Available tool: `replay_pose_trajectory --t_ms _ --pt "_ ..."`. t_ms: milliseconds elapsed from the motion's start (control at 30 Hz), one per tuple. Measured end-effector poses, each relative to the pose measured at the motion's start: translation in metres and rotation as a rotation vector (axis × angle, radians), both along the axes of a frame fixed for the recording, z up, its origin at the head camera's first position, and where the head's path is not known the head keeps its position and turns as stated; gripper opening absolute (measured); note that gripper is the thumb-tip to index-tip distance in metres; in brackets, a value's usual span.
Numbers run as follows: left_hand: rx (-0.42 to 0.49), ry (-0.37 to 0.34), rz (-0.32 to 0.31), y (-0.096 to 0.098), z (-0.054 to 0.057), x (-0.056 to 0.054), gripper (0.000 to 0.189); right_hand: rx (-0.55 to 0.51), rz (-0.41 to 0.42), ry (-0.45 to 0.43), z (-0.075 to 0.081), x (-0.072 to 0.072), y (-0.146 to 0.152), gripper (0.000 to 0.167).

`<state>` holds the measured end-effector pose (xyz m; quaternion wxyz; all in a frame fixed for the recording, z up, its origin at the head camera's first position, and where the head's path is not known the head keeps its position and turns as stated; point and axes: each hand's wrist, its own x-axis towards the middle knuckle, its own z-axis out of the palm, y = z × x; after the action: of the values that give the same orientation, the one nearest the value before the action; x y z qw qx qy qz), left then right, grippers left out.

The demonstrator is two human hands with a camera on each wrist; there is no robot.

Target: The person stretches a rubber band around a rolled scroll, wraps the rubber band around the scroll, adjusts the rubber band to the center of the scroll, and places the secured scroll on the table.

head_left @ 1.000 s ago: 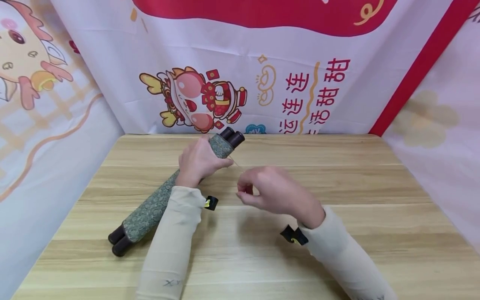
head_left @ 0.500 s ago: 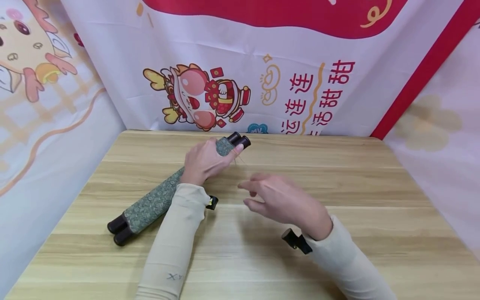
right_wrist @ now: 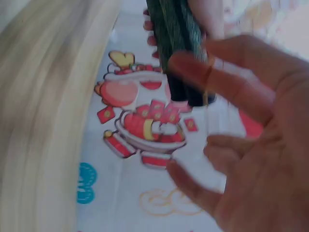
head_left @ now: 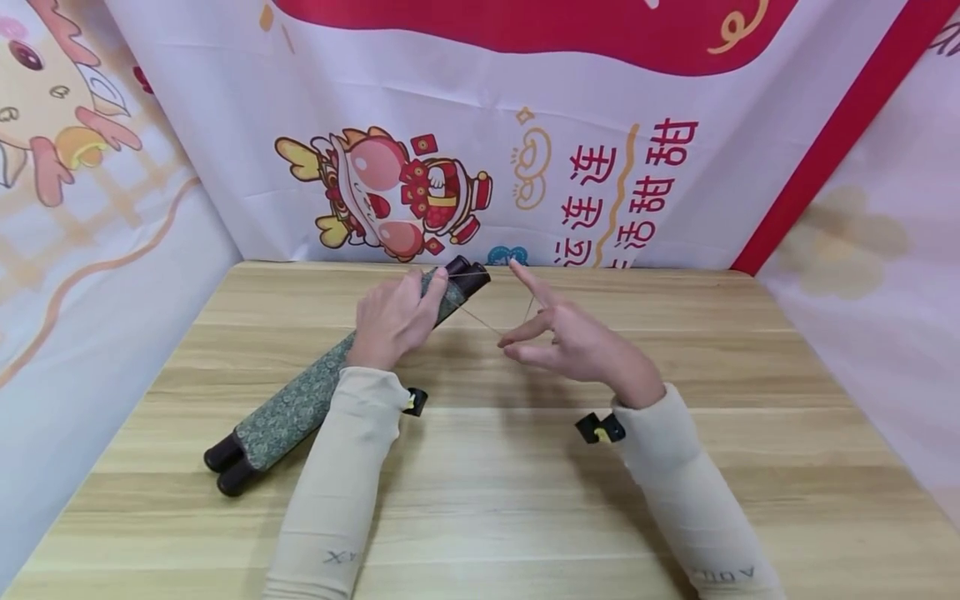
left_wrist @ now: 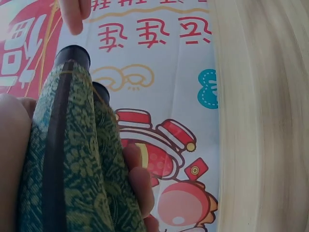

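Head view, with 12 o'clock pointing away from the wearer: a green patterned scroll [head_left: 296,404], rolled from both sides into two parallel rods, lies slantwise on the left part of a wooden worktop [head_left: 487,508]. The key relation seems to be between its far end and the right hand [head_left: 576,340]: that end lies at about 10 o'clock from the hand, joined to it by a thin cord [head_left: 478,322].

The left hand [head_left: 392,323] is nearer; it is already on the scroll, its grip closed round the rolls just short of the far end. The right hand's grip is part-open: thumb and a fingertip meet on the cord, while the index finger reaches out towards 11 o'clock with the cord stretched near it. The exact path of the loop round these fingers is too fine to follow.

The scroll's long axis runs from about 8 o'clock to 2 o'clock. Its dark far caps [head_left: 476,280] point to 2 o'clock, towards the printed backdrop [head_left: 637,83]; the near caps [head_left: 237,477] point to 8. Whether the far end is raised off the worktop is unclear.
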<state>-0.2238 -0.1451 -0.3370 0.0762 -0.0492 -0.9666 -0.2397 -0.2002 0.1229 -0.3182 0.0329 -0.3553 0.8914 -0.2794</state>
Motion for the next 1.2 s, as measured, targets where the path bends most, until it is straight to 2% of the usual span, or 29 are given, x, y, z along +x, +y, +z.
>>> replay_pose_trajectory --t_ms 133,233,300,433,633,733,833,1033,1100,1200 --pt "-0.004 -0.024 -0.09 0.007 0.005 0.002 0.063 -0.115 0.061 -0.006 -0.001 -0.011 0.015 0.019" --pt "-0.003 -0.033 -0.18 0.013 0.012 0.005 0.057 -0.189 0.082 -0.006 0.002 -0.015 0.025 0.013" --pt "0.001 -0.048 -0.243 0.017 0.017 0.008 0.058 -0.241 0.092 -0.03 0.004 -0.016 0.032 0.017" --pt "0.023 -0.097 -0.353 0.023 0.027 0.015 0.062 -0.33 0.109 -0.114 0.006 -0.018 0.042 0.034" --pt "0.077 -0.092 -0.499 0.029 0.036 0.023 0.064 -0.434 0.234 -0.211 0.004 -0.022 0.045 0.037" --pt "0.094 -0.089 -0.519 0.03 0.037 0.025 0.064 -0.412 0.298 -0.267 0.001 -0.023 0.044 0.035" --pt "0.099 -0.09 -0.504 0.029 0.037 0.026 0.064 -0.358 0.338 -0.31 -0.004 -0.024 0.04 0.032" --pt "0.111 -0.085 -0.475 0.03 0.034 0.026 0.063 -0.291 0.371 -0.381 -0.017 -0.028 0.026 0.017" --pt "0.104 -0.079 -0.473 0.032 0.032 0.024 0.062 -0.3 0.304 -0.415 -0.02 -0.029 0.026 0.018" --pt "0.093 -0.068 -0.467 0.034 0.028 0.023 0.062 -0.377 0.116 -0.469 -0.021 -0.03 0.027 0.025"
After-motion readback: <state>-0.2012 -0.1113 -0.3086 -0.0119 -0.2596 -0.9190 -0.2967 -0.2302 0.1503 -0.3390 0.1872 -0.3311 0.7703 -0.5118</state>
